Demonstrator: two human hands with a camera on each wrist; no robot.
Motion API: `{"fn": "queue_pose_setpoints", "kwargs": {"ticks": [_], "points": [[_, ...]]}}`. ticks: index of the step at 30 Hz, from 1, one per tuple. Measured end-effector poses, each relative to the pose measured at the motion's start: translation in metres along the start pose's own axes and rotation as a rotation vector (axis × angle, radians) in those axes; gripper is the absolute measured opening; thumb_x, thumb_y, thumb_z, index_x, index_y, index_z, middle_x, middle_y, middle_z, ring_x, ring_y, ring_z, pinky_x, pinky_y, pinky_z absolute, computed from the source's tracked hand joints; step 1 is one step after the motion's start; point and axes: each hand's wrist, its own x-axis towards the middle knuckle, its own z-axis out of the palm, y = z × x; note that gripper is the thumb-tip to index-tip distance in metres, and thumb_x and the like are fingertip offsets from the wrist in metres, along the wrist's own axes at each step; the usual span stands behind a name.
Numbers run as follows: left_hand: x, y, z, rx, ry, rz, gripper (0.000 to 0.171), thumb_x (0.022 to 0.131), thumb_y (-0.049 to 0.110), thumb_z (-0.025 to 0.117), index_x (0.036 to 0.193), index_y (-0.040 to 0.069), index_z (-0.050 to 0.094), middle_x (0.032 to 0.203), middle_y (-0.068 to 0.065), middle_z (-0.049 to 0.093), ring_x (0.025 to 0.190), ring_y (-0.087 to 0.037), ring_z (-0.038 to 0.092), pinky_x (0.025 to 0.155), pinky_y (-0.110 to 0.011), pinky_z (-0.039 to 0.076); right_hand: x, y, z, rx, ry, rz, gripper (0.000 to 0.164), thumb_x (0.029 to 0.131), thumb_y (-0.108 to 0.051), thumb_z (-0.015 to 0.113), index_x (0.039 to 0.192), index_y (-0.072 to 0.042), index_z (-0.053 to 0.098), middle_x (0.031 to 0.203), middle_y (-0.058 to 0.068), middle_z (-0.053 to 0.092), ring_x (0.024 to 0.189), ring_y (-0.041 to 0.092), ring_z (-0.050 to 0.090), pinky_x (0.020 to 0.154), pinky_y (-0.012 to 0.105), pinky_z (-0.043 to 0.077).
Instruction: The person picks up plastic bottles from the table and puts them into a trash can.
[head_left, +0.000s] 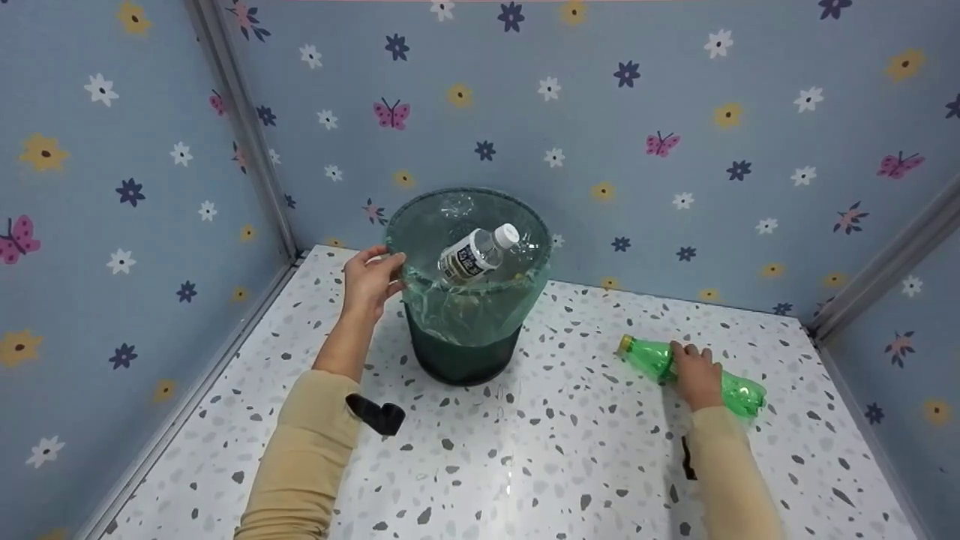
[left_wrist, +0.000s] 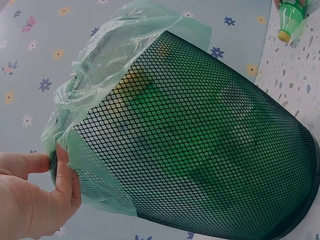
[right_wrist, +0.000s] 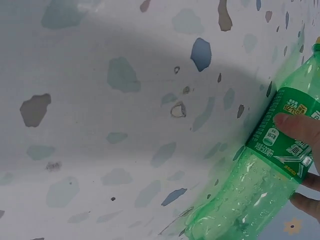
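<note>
A round black mesh trash bin (left_wrist: 200, 130) stands near the back wall, lined with a thin green plastic bag (head_left: 480, 319) folded over its rim. My left hand (head_left: 369, 283) pinches the bag and rim on the bin's left side, thumb and fingers on either side of it. Inside the bin's mouth leans a clear bottle (head_left: 472, 255) with a white cap and dark label. To the right, my right hand (head_left: 697, 375) grips a green plastic bottle (right_wrist: 260, 185) round its labelled middle. That bottle lies on its side, yellow cap pointing left toward the bin.
The speckled white surface (head_left: 570, 450) spreads under the bin and the green bottle. Blue walls with flowers and butterflies (head_left: 510, 112) enclose the back and both sides. A black strap (head_left: 379, 415) sits at my left sleeve. Through the mesh, blurred green and yellow contents show.
</note>
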Motion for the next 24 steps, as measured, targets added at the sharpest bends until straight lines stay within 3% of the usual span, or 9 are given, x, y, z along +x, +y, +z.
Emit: {"fn": "queue_pose_setpoints", "kwargs": {"ticks": [5,15,24], "points": [[0.0,0.0,0.0,0.017,0.007,-0.002,0.04,0.088,0.009,0.054,0.125,0.002,0.04,0.093,-0.008,0.05,0.074,-0.014,0.053,0.059,-0.021,0.047,-0.003,-0.002,-0.003,0.001,-0.015,-0.009,0.05,0.076,0.012,0.058,0.123,0.003,0.043,0.11,0.029,0.047,0.099,0.048,0.042,0.072,0.061,0.037],[0.001,0.0,0.0,0.016,-0.001,0.0,0.041,0.088,0.009,0.054,0.126,0.002,0.04,0.094,-0.008,0.05,0.076,-0.015,0.053,0.06,-0.021,0.047,-0.008,-0.011,-0.008,0.042,-0.043,-0.009,0.062,0.068,-0.008,0.076,0.122,0.002,0.047,0.111,0.029,0.049,0.097,0.045,0.045,0.072,0.06,0.039],[0.001,0.001,-0.001,0.009,-0.011,-0.011,0.042,0.088,0.009,0.054,0.127,0.002,0.039,0.1,-0.011,0.05,0.08,-0.016,0.053,0.063,-0.021,0.048,-0.014,-0.025,-0.016,0.095,0.016,-0.031,0.064,0.066,-0.012,0.078,0.123,0.0,0.049,0.117,0.028,0.048,0.098,0.046,0.046,0.071,0.059,0.04]]}}
